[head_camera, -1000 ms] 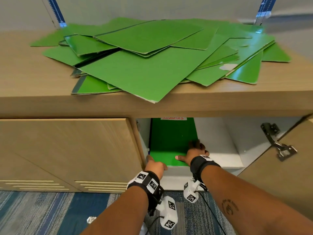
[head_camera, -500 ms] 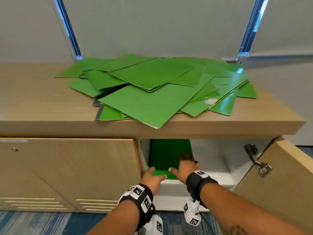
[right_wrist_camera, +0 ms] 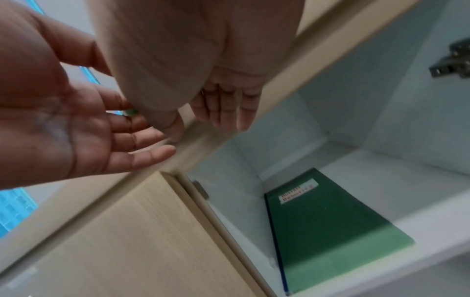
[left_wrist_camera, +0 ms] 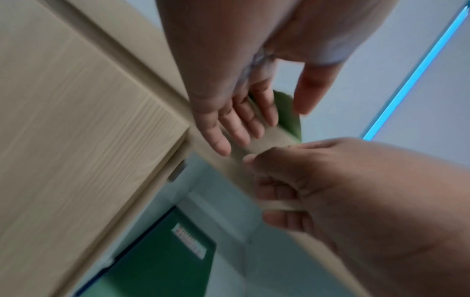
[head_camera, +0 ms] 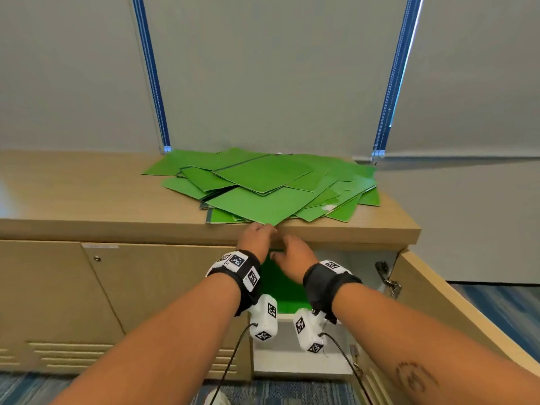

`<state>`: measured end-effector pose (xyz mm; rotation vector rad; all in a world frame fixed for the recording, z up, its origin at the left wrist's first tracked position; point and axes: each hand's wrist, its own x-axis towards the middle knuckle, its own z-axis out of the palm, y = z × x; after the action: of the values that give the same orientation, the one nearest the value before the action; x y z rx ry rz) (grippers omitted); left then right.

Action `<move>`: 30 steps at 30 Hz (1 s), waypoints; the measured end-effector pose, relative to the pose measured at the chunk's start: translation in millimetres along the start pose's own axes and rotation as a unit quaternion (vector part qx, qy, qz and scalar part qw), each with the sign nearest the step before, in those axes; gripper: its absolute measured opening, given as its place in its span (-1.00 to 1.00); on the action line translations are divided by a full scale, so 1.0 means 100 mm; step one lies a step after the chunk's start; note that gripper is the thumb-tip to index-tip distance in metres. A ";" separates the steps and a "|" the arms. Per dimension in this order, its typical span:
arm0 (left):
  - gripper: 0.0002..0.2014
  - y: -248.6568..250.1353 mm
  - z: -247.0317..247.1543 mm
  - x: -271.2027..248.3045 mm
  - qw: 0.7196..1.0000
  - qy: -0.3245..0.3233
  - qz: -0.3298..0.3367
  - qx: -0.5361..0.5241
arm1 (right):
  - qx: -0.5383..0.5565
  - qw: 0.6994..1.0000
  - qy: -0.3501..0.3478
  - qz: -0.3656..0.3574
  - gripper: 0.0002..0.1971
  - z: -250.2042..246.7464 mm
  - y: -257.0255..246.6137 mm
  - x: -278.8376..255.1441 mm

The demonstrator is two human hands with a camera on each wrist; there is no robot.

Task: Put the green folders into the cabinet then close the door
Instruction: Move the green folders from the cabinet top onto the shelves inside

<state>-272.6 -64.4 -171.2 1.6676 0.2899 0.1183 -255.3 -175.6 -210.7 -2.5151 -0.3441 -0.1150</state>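
Note:
Several green folders [head_camera: 263, 188] lie in a loose pile on the wooden cabinet top; the biggest one's corner [head_camera: 271, 223] hangs over the front edge. My left hand [head_camera: 261, 230] is raised to that corner, fingers [left_wrist_camera: 236, 124] straight and thumb spread, with the green corner [left_wrist_camera: 288, 116] between them, not gripped. My right hand [head_camera: 287, 241] hovers just beside it at the top's front edge, fingers [right_wrist_camera: 226, 108] relaxed and holding nothing. One green folder [right_wrist_camera: 330, 231] with a white label lies flat inside the open cabinet [head_camera: 344, 267], on the left of its shelf.
The cabinet door [head_camera: 444, 305] stands swung open on the right, its metal hinge [head_camera: 387, 276] exposed. The neighbouring door [head_camera: 163, 287] on the left is closed. Two blue strips [head_camera: 152, 74] run up the grey wall behind. Blue carpet covers the floor.
Both hands have left the folder inside the cabinet and risen to the front edge of the top, by the overhanging folder corner. The head view has tilted upward.

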 end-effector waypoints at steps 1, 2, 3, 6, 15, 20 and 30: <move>-0.87 0.13 -0.02 -0.06 0.999 -0.004 -0.014 -0.049 | 0.015 1.000 0.007 0.008 -0.54 -0.08 -0.08 -0.01; -0.79 0.23 -0.04 -0.10 0.994 -0.005 -0.034 -0.104 | 0.036 0.999 0.017 0.016 -0.54 -0.17 -0.15 -0.01; -0.72 0.25 -0.03 -0.07 0.987 0.018 -0.059 -0.150 | 0.058 0.998 0.027 0.023 -0.56 -0.23 -0.20 0.00; -0.65 0.22 -0.05 0.04 0.979 0.035 -0.131 -0.149 | 0.110 0.991 0.026 0.078 -0.66 -0.36 -0.29 0.03; -0.90 0.25 -0.17 -0.40 0.976 -0.084 -0.156 -0.126 | 0.430 0.863 0.065 0.258 -0.58 -0.61 -0.28 0.21; -0.72 0.26 -0.33 -0.49 0.969 -0.167 -0.178 0.028 | 0.381 0.872 0.132 0.276 -0.45 -0.57 -0.25 0.28; -0.66 0.43 -0.48 -0.08 0.951 0.120 0.025 0.285 | 0.325 0.894 0.148 0.270 -0.57 -0.88 -0.23 0.28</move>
<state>-286.9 -24.4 -122.1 2.2397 0.4997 0.2974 -235.4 -201.9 -121.4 -1.8019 0.3928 -0.1316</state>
